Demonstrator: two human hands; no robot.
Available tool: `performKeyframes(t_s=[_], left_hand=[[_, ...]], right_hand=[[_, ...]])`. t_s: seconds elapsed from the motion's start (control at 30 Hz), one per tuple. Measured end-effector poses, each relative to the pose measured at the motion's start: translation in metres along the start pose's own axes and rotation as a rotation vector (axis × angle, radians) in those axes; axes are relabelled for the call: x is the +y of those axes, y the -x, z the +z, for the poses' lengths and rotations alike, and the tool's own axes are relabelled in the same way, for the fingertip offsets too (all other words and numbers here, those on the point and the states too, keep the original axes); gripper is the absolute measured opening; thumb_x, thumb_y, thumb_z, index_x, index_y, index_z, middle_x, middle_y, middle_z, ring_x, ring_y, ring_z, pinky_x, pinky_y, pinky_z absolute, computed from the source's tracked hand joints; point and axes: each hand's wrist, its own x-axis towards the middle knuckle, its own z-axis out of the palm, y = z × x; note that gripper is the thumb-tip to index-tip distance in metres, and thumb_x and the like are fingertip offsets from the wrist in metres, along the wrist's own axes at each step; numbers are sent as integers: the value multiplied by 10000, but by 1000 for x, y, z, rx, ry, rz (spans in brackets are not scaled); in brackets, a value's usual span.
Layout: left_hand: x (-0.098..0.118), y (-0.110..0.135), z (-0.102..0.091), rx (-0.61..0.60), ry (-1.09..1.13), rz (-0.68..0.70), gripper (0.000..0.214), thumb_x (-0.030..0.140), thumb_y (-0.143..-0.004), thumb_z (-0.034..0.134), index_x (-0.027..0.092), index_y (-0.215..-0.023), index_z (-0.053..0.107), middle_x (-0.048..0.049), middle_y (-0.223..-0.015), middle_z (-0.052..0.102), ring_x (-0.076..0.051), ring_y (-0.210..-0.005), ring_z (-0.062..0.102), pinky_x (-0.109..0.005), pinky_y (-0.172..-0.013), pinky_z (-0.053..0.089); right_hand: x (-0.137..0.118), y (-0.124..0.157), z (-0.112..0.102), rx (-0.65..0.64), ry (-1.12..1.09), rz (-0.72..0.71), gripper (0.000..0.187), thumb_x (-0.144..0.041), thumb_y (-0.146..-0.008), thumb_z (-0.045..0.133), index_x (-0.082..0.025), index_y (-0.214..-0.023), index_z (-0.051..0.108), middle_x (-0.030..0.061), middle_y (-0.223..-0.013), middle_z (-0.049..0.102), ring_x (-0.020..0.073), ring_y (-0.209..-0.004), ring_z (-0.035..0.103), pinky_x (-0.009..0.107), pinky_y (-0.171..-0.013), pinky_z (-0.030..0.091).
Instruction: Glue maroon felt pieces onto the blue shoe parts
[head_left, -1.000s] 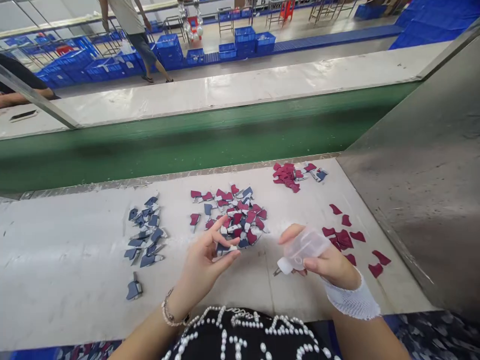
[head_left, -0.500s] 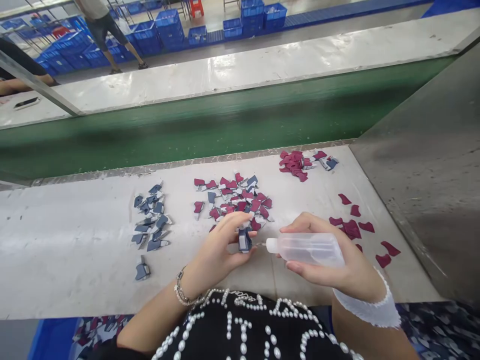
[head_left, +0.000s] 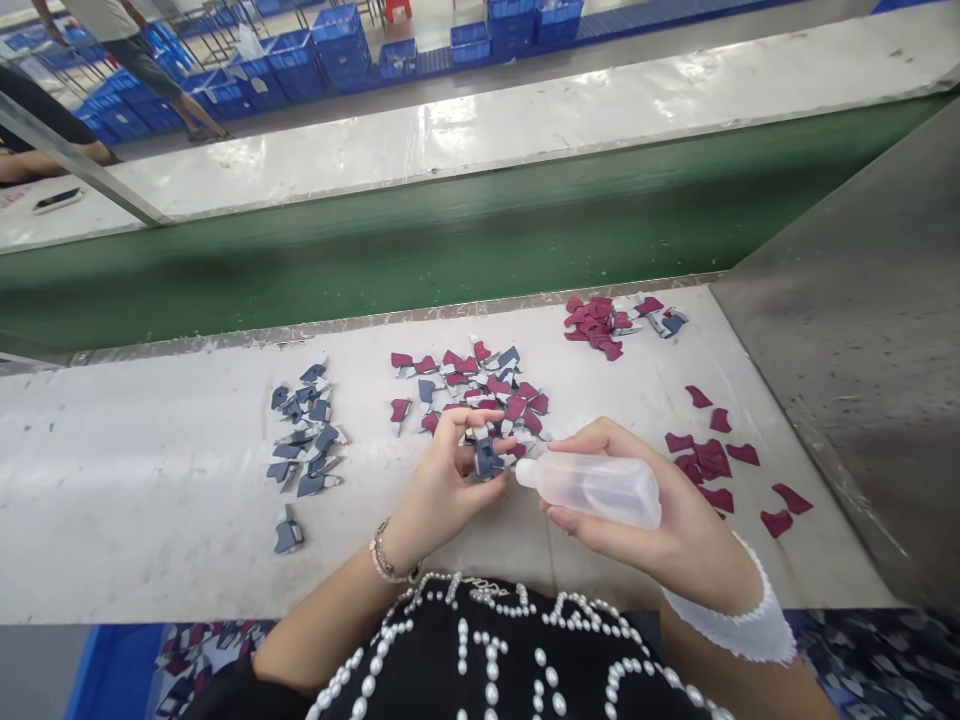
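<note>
Pinched in left hand (head_left: 439, 475): navy cutout (head_left: 487, 460) with pale edging.

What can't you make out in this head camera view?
In the head view:
Navy piece: partly hidden by the left hand.
Plastic squeeze bottle: contents blurred by cloudy plastic, lower side hidden by the right hand.
Standing person: head cut off by the top edge.
</note>
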Motion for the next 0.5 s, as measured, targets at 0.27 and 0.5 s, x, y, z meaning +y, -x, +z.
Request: performKeyframes(t_s=[0.27,0.5], left_hand=[[-2,-4,6,81,10,23,451,171,-765,802,243,-1072,480,-51,-1101,686,-182,-932,726,-260,-746,588],[-1,0,10,152,-204,23,495,175,-662,848,240,-962,461,101,-622,491,-76,-491,455,-191,-450,342]], right_hand=[[-3,0,4,83,114,-78,210,-343,-811,760,-256,-857,573,-32,-723,620,153,-590,600,280,-516,457],[-11,-4,14,132,193,-128,210,-386,-844,712,-252,-802,555,-13,-706,626,166,-576,580,318,-507,440]])
